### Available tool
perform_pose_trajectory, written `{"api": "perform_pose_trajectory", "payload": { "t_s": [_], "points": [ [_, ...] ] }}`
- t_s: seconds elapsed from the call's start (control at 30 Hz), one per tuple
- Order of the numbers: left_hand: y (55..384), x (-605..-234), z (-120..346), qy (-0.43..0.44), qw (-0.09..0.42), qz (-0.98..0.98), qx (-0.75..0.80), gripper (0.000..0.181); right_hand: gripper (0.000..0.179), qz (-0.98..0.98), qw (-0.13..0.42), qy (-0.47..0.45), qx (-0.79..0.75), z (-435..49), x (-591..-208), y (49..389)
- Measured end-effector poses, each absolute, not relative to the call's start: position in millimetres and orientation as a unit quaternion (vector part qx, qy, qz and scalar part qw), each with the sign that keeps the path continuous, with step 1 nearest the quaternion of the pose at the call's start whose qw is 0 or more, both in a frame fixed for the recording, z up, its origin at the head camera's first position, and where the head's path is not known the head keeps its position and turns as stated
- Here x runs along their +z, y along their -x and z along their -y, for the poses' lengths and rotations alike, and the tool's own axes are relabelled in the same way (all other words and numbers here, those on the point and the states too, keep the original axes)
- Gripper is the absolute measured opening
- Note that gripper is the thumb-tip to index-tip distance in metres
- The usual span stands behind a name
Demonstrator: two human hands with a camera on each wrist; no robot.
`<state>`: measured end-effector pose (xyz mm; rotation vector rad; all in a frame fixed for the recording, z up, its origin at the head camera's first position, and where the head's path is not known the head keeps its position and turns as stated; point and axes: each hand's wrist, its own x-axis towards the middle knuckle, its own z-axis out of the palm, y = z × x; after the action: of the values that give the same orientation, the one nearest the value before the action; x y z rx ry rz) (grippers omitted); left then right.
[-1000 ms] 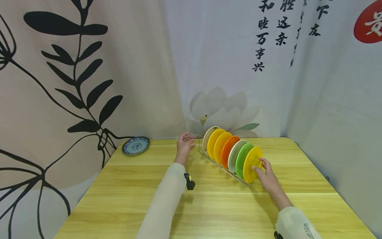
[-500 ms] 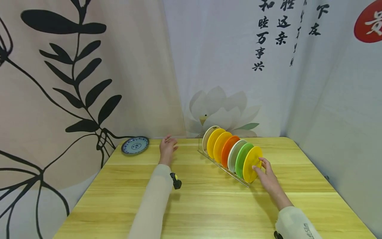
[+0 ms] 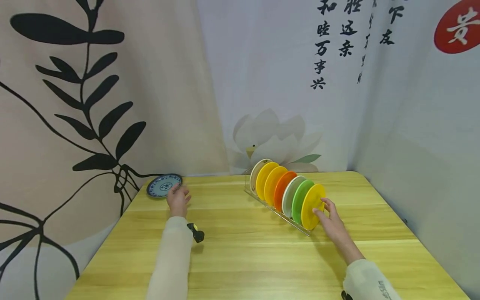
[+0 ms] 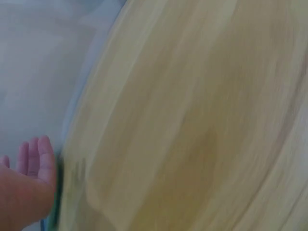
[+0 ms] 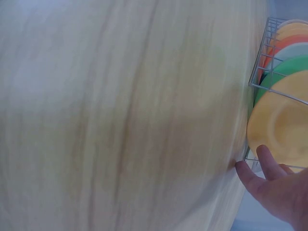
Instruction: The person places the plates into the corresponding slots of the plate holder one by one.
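Observation:
At the table's back left lies a round blue-and-white patterned plate [image 3: 162, 186]. My left hand [image 3: 178, 202] is at its right edge, fingertips overlapping the rim, fingers loosely extended; whether they touch it cannot be told. In the left wrist view, only a dark sliver of the plate [image 4: 57, 202] shows beside the left hand [image 4: 31, 187]. My right hand [image 3: 335, 223] is at the yellow plate [image 3: 312, 208] frontmost in a wire rack [image 3: 277, 211]. In the right wrist view, the right hand's [image 5: 281, 192] fingers are spread before the yellow plate's face, apparently touching it lightly.
Behind the yellow plate, the rack holds a green plate [image 3: 300, 202], a white plate [image 3: 290, 196], an orange plate [image 3: 282, 191] and several more, all standing on edge. The wooden table [image 3: 225, 258] meets a printed curtain [image 3: 180, 104] at its back and side.
My left hand has moved left from near the rack to the blue-and-white plate. The right hand stays at the yellow plate. The head view has shifted slightly.

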<state>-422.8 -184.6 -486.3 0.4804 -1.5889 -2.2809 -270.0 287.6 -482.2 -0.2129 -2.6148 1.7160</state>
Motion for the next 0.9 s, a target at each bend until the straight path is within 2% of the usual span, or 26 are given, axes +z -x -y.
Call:
{"api": "perform_pose_trajectory", "payload": {
  "t_s": [0.43,0.7,0.9],
  "points": [
    [406,-495,233,-0.268,0.162,0.552,-0.773,0.057,0.07,0.827,0.001,0.075,0.557,-286,-481,268],
    [414,-507,254,-0.297,0.145,0.564,-0.757,0.065,0.067,0.827,0.015,0.07,0.557,-287,-483,269],
    [423,-508,260,-0.305,0.13,0.579,-0.745,0.062,0.065,0.823,0.018,0.07,0.563,-287,-483,270]
  ]
}}
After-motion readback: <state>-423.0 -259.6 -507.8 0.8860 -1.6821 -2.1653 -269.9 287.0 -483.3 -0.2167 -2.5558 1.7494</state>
